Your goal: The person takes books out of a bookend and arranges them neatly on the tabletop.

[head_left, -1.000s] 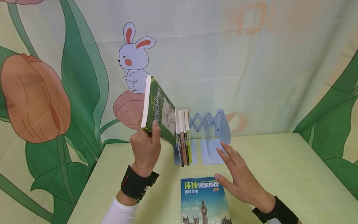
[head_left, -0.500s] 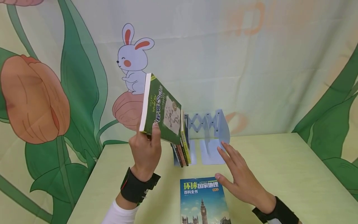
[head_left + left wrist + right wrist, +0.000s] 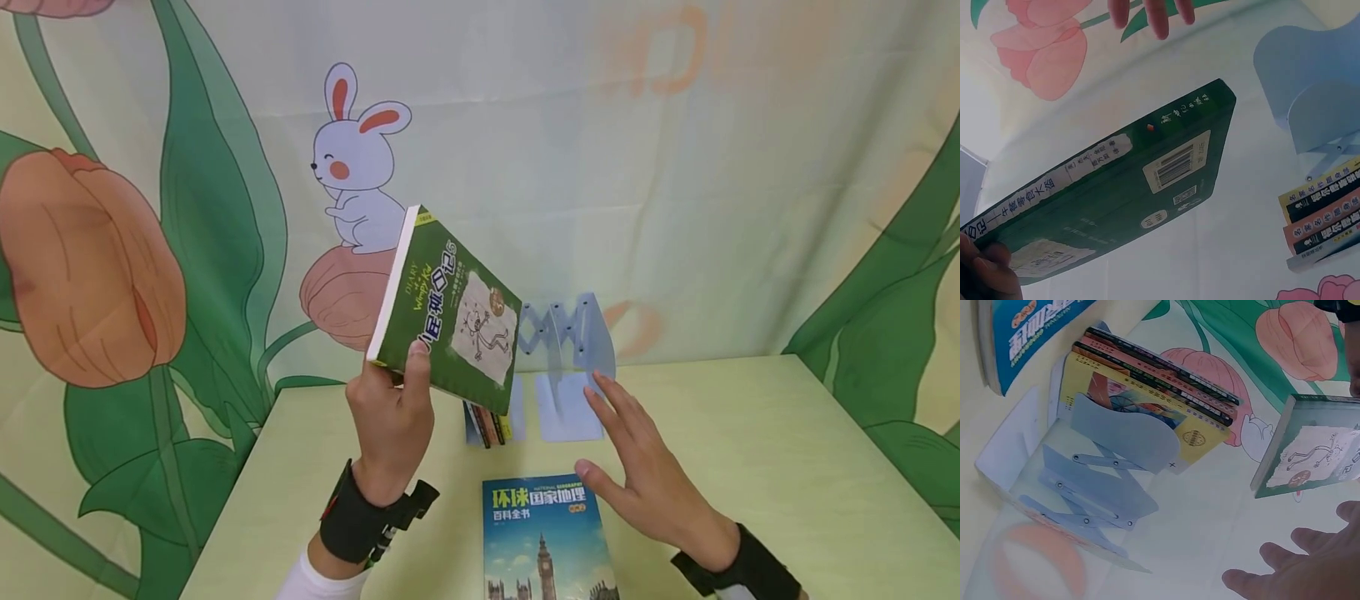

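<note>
My left hand (image 3: pixel 392 417) grips a green paperback book (image 3: pixel 480 329) by its lower left corner, thumb on the front cover. It is raised and tilted over the table; its spine and barcode show in the left wrist view. Behind it stands a light blue expandable bookend (image 3: pixel 572 408), partly hidden. Several thin books (image 3: pixel 1147 415) stand in its left section, mostly covered by the green book in the head view. My right hand (image 3: pixel 652 483) is held with fingers spread, holding nothing, in front of the bookend's right side.
On the table, nearer me, lies a blue geography book (image 3: pixel 540 525) with a clock tower on its cover. The pale green table (image 3: pixel 795 467) meets a printed curtain (image 3: pixel 750 208) with a rabbit and tulips at the back.
My left hand has turned the green book so its cover faces me more, and its far end has swung right across the standing books. My right hand has hardly moved.
</note>
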Demonstrator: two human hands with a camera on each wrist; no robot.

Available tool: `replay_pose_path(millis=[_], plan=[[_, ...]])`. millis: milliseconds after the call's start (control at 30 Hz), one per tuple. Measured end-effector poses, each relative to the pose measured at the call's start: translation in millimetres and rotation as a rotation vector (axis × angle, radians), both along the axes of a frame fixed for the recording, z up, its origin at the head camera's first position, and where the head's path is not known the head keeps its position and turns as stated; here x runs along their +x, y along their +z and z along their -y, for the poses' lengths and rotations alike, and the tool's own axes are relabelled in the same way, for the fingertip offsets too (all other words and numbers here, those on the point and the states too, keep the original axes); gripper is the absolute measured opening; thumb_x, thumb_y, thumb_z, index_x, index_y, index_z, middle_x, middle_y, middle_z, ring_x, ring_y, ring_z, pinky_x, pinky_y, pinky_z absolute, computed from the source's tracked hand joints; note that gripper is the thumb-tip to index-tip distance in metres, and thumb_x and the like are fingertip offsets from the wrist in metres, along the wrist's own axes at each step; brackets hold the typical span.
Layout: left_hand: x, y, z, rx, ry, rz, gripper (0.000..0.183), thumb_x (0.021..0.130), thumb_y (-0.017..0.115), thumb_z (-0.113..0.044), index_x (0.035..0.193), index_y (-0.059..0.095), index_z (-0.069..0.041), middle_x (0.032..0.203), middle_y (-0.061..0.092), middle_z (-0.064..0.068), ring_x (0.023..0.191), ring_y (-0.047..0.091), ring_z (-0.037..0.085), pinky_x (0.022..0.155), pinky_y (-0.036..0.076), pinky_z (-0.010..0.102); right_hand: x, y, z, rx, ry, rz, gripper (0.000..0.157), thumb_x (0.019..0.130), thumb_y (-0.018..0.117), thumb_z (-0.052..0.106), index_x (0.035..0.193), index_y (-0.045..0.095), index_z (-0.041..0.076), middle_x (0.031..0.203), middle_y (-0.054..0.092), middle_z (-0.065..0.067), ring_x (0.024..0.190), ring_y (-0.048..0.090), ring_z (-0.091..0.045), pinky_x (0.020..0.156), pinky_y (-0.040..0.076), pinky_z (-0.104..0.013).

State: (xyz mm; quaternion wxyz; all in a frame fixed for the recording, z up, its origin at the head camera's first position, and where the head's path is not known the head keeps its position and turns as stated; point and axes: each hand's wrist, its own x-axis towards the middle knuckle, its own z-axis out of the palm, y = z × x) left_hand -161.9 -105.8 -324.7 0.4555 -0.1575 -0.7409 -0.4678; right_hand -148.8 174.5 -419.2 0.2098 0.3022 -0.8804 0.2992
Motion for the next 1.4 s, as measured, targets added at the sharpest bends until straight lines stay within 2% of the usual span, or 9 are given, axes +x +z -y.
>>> replay_pose_path(millis=[100, 300, 467, 567, 733, 900, 1033, 1200, 1400], plan=[[2.4, -0.9, -1, -0.015, -0.029, 0.019, 0.041, 0.096, 0.052, -0.007, 0.137, 0.053, 0.000, 0.113, 0.072, 0.020, 0.087, 0.075, 0.029, 0.058, 0.051, 0.015, -0.3, 3.8, 0, -0.028, 0.006, -0.036, 0.082, 0.091, 0.067, 0.031, 0.157, 0.022, 0.014, 0.165, 0.016, -0.008, 0.148, 0.023, -0.033, 0.102, 0.035, -0.071], [7.3, -7.0, -5, -0.059, -0.079, 0.039, 0.040, 0.095, 0.053, -0.005, 0.135, 0.053, 0.001, 0.111, 0.072, 0.021, 0.082, 0.075, 0.029, 0.048, 0.043, 0.017, -0.6, 11.5, 1, -0.055, 0.006, -0.071, 0.081, 0.089, 0.068, 0.028, 0.155, 0.026, 0.008, 0.164, 0.017, -0.010, 0.148, 0.025, -0.033, 0.101, 0.038, -0.069], [11.1, -11.4, -7, -0.077, -0.103, 0.048, 0.039, 0.095, 0.053, -0.003, 0.133, 0.054, 0.003, 0.109, 0.073, 0.021, 0.082, 0.075, 0.029, 0.055, 0.052, 0.019, 0.3, 14.3, 1, -0.060, 0.001, -0.059, 0.084, 0.087, 0.069, 0.026, 0.156, 0.023, 0.011, 0.165, 0.016, -0.010, 0.147, 0.025, -0.035, 0.101, 0.038, -0.068], [13.3, -12.3, -8, -0.081, -0.118, 0.053, 0.040, 0.095, 0.053, -0.003, 0.134, 0.053, 0.003, 0.110, 0.072, 0.021, 0.086, 0.075, 0.030, 0.061, 0.058, 0.029, 0.4, 15.7, 2, -0.065, 0.000, -0.061, 0.085, 0.086, 0.069, 0.025, 0.157, 0.023, 0.013, 0.165, 0.017, -0.010, 0.147, 0.026, -0.036, 0.101, 0.039, -0.068], [16.0, -13.6, -8, -0.073, -0.161, 0.064, 0.039, 0.095, 0.053, -0.001, 0.134, 0.053, 0.003, 0.112, 0.072, 0.021, 0.089, 0.074, 0.030, 0.065, 0.059, 0.037, 0.4, 17.2, 2, -0.070, -0.003, -0.060, 0.085, 0.087, 0.069, 0.024, 0.157, 0.022, 0.014, 0.165, 0.016, -0.010, 0.148, 0.025, -0.035, 0.101, 0.038, -0.069], [18.4, -15.7, -8, -0.061, -0.184, 0.094, 0.039, 0.095, 0.053, -0.001, 0.133, 0.054, 0.003, 0.113, 0.072, 0.021, 0.092, 0.074, 0.030, 0.068, 0.059, 0.034, 0.2, 17.2, 3, -0.069, -0.007, -0.058, 0.085, 0.087, 0.068, 0.025, 0.157, 0.021, 0.013, 0.165, 0.015, -0.010, 0.149, 0.023, -0.034, 0.102, 0.037, -0.069], [22.7, -18.2, -8, -0.071, -0.185, 0.111, 0.040, 0.095, 0.053, -0.001, 0.134, 0.054, 0.003, 0.114, 0.071, 0.020, 0.092, 0.074, 0.030, 0.066, 0.059, 0.026, 0.7, 18.0, 2, -0.074, -0.005, -0.053, 0.086, 0.086, 0.068, 0.023, 0.157, 0.021, 0.012, 0.165, 0.014, -0.009, 0.149, 0.023, -0.033, 0.103, 0.035, -0.069], [28.8, -21.6, -9, -0.079, -0.197, 0.120, 0.040, 0.094, 0.054, 0.000, 0.134, 0.054, 0.002, 0.113, 0.071, 0.021, 0.088, 0.074, 0.029, 0.056, 0.049, 0.014, 1.3, 19.5, 1, -0.083, -0.005, -0.054, 0.085, 0.087, 0.068, 0.022, 0.157, 0.021, 0.012, 0.165, 0.014, -0.009, 0.150, 0.022, -0.032, 0.104, 0.035, -0.069], [34.4, -24.8, -10, -0.085, -0.191, 0.134, 0.039, 0.093, 0.054, 0.000, 0.133, 0.056, 0.002, 0.109, 0.073, 0.020, 0.086, 0.075, 0.026, 0.064, 0.054, 0.016, 0.1, 18.5, 0, -0.092, 0.000, -0.049, 0.087, 0.085, 0.069, 0.019, 0.157, 0.021, 0.010, 0.166, 0.014, -0.009, 0.151, 0.021, -0.031, 0.106, 0.032, -0.069]])
